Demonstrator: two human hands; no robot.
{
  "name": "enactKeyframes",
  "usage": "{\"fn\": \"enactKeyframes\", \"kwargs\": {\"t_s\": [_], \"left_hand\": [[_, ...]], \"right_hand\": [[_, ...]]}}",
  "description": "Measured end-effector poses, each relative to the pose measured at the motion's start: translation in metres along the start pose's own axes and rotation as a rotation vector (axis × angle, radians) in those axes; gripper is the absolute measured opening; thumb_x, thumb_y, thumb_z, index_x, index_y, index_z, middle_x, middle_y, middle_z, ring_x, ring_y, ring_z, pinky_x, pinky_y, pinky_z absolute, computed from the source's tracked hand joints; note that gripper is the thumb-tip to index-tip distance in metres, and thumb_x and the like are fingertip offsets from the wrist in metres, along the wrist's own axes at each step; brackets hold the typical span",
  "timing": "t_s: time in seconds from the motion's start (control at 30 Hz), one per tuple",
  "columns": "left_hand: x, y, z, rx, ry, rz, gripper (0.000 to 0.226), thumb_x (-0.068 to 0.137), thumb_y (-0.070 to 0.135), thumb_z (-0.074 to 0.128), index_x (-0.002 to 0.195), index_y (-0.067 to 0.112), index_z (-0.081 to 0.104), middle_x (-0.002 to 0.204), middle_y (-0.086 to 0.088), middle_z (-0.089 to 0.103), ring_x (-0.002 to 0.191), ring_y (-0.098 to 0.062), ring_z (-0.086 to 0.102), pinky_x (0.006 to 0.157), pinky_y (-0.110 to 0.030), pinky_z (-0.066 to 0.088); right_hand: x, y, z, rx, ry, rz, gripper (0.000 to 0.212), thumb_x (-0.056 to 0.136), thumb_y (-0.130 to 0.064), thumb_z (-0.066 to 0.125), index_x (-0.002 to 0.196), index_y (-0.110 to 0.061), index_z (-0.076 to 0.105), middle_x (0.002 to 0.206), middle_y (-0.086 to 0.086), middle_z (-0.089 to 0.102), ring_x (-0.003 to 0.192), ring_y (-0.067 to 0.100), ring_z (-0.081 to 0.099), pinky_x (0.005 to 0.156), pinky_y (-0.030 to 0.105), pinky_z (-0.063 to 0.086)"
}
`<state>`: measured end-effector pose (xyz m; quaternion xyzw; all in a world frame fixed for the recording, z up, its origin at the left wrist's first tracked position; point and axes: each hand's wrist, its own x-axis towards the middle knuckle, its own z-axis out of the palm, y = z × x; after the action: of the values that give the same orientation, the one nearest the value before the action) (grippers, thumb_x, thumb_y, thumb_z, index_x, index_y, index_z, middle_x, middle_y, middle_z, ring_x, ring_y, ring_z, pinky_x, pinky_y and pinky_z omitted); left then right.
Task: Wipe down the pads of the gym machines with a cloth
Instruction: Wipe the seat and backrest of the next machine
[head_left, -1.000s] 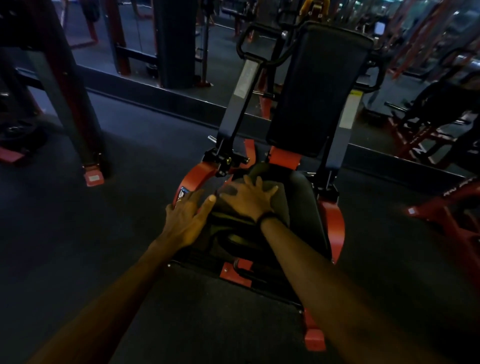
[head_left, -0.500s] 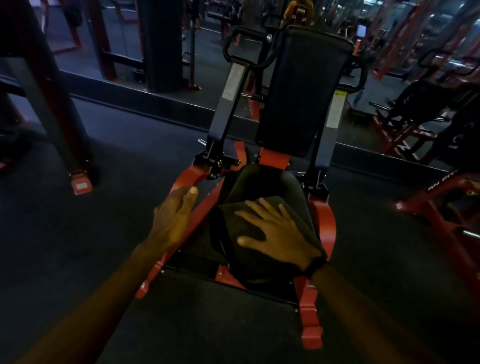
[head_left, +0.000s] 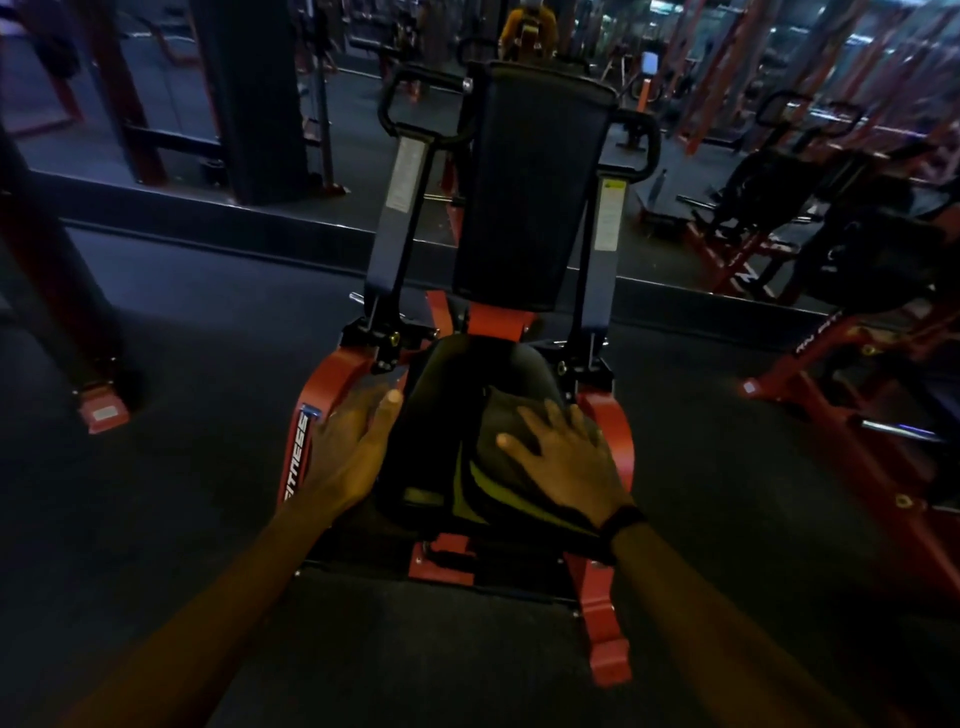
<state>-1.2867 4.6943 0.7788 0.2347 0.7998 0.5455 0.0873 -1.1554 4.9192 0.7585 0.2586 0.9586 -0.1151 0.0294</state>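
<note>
A red-framed gym machine stands in front of me with a black seat pad (head_left: 441, 395) low down and a tall black back pad (head_left: 530, 187) above it. A dark cloth with a yellow-green stripe (head_left: 485, 480) lies on the right half of the seat pad. My right hand (head_left: 566, 462) presses flat on the cloth, fingers spread. My left hand (head_left: 353, 441) rests on the left edge of the seat pad, next to the red frame arm (head_left: 324, 384), fingers apart and holding nothing.
A mirror wall (head_left: 182, 104) runs behind the machine, showing a person's reflection. A dark upright post with a red foot (head_left: 101, 413) stands at the left. Other red machines (head_left: 831, 374) crowd the right. Dark rubber floor (head_left: 208, 519) surrounds the machine.
My right hand has slid the cloth from the seat pad's upper left toward its right front. My left hand has stayed on the left side of the seat.
</note>
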Motion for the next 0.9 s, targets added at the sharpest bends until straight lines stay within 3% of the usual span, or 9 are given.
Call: {"fn": "enactKeyframes", "kwargs": {"t_s": [0.1,0.2,0.3,0.37,0.5,0.6,0.67,0.8,0.9], "left_hand": [[0.007,-0.005,0.004,0.04,-0.006,0.031,0.024,0.105,0.045,0.042,0.104,0.031,0.062,0.099,0.01,0.062,0.103,-0.016,0.058,0.083,-0.026,0.042],[0.021,-0.014,0.01,0.145,-0.068,0.167,0.058,0.1,0.064,0.033,0.118,0.019,0.065,0.113,-0.004,0.068,0.111,-0.025,0.063,0.094,-0.047,0.051],[0.028,-0.03,0.027,0.241,-0.128,0.216,0.07,0.095,0.071,0.029,0.13,0.022,0.064,0.134,-0.003,0.063,0.129,-0.022,0.054,0.107,-0.056,0.041],[0.026,-0.034,0.038,0.331,-0.188,0.239,0.076,0.092,0.075,0.023,0.134,0.024,0.063,0.146,0.0,0.055,0.141,-0.02,0.041,0.117,-0.055,0.029],[0.029,-0.037,0.046,0.436,-0.21,0.265,0.086,0.089,0.078,0.011,0.144,0.027,0.053,0.161,0.003,0.034,0.152,-0.015,0.018,0.121,-0.037,0.006],[0.027,-0.041,0.045,0.467,-0.194,0.305,0.077,0.094,0.067,0.014,0.146,0.024,0.05,0.163,0.002,0.028,0.153,-0.015,0.013,0.123,-0.044,0.004],[0.025,-0.043,0.048,0.511,-0.193,0.329,0.076,0.096,0.065,0.011,0.146,0.024,0.05,0.163,0.003,0.027,0.153,-0.015,0.013,0.124,-0.046,0.005],[0.025,-0.043,0.049,0.55,-0.184,0.364,0.084,0.096,0.07,0.001,0.147,0.024,0.048,0.164,0.002,0.027,0.153,-0.016,0.014,0.124,-0.049,0.005],[0.026,-0.041,0.05,0.531,-0.189,0.36,0.085,0.095,0.072,0.0,0.148,0.024,0.046,0.163,0.003,0.027,0.153,-0.016,0.014,0.124,-0.051,0.005]], "right_hand": [[0.002,-0.042,0.007,-0.081,0.01,0.063,0.092,0.088,-0.082,0.006,0.159,-0.025,0.018,0.166,0.02,0.006,0.151,0.047,-0.001,0.113,0.076,0.002],[-0.046,-0.04,0.014,-0.093,0.048,-0.033,0.105,0.075,-0.086,-0.016,0.16,-0.03,0.01,0.167,0.018,0.001,0.152,0.044,-0.006,0.114,0.075,0.0],[-0.077,-0.021,0.012,-0.001,0.011,0.012,0.091,0.081,-0.085,0.0,0.159,-0.038,0.001,0.167,0.006,-0.014,0.152,0.036,-0.016,0.116,0.07,-0.001],[-0.063,-0.011,0.009,0.109,-0.025,0.11,0.079,0.091,-0.077,0.019,0.158,-0.038,0.003,0.167,0.005,-0.013,0.152,0.038,-0.01,0.116,0.068,0.009],[0.024,0.013,0.005,0.366,0.072,0.28,0.075,0.097,-0.062,0.037,0.157,-0.02,0.02,0.153,0.024,0.032,0.135,0.047,0.04,0.108,0.058,0.04],[0.075,0.018,-0.006,0.412,0.025,0.345,0.074,0.097,-0.053,0.042,0.153,-0.005,0.028,0.141,0.024,0.051,0.129,0.042,0.049,0.107,0.05,0.043],[0.074,0.017,-0.006,0.388,0.025,0.332,0.073,0.101,-0.052,0.04,0.157,-0.008,0.022,0.149,0.026,0.043,0.134,0.043,0.044,0.11,0.051,0.04],[-0.019,0.0,0.004,0.358,0.025,0.297,0.075,0.1,-0.065,0.028,0.161,-0.028,0.005,0.162,0.022,0.012,0.14,0.046,0.033,0.111,0.054,0.036],[-0.042,-0.002,0.007,0.366,0.041,0.348,0.077,0.098,-0.066,0.03,0.16,-0.031,0.002,0.162,0.018,0.013,0.142,0.043,0.031,0.111,0.055,0.035]]}}
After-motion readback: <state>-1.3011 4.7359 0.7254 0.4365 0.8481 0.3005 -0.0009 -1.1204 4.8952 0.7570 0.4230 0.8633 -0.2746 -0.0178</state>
